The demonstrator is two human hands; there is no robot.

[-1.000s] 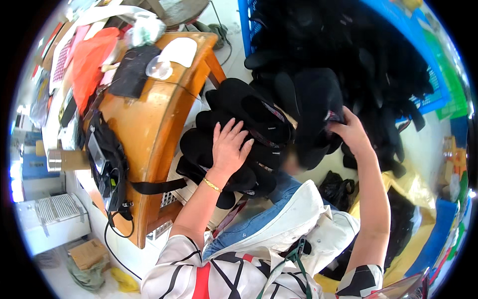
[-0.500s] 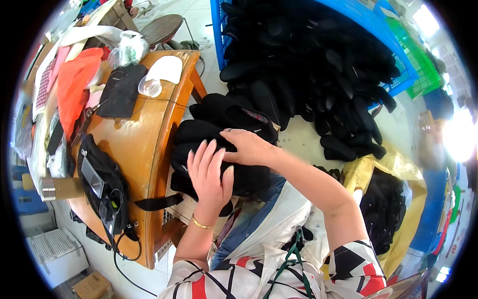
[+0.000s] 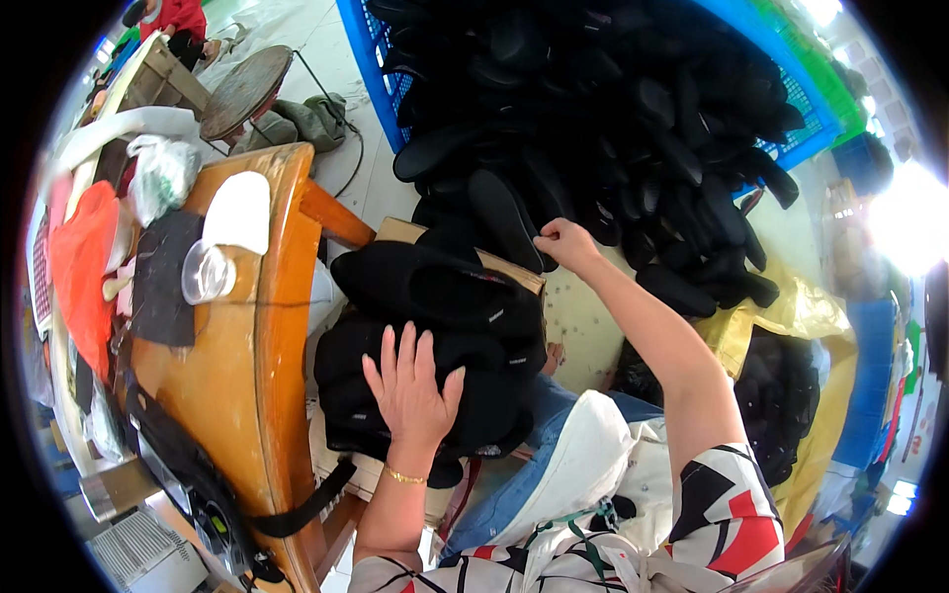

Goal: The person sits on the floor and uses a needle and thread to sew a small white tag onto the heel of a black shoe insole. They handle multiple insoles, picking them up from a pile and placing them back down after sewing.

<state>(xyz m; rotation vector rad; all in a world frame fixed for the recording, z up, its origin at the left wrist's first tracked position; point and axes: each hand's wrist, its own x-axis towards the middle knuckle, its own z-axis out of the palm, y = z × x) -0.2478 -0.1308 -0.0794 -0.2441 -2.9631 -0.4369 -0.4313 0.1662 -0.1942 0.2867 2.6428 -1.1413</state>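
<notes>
My left hand [image 3: 413, 400] lies flat with fingers spread on a stack of black cloth shoes [image 3: 425, 282], packed close together with small pale labels on their sides. A cardboard edge [image 3: 512, 269] shows behind the stack. Farther off and to the right, my right hand [image 3: 567, 245] has its fingers pinched at the near end of a black shoe [image 3: 501, 210], which lies sole up at the front of a large heap. The fingertips partly hide the grip.
A blue plastic crate [image 3: 371, 59] spills black shoes toward me. At right stands a yellow sack [image 3: 830, 395] with more black items. On the left, a wooden table [image 3: 227, 395] holds a clear plastic cup [image 3: 209, 272], a black bag [image 3: 178, 435] and cloth pieces. A round stool [image 3: 245, 94] stands beyond it.
My right hand has left the stack and reached forward and right to the heap, its fingers closing there. My left hand stays on the stack, now lying flatter. The view has shifted.
</notes>
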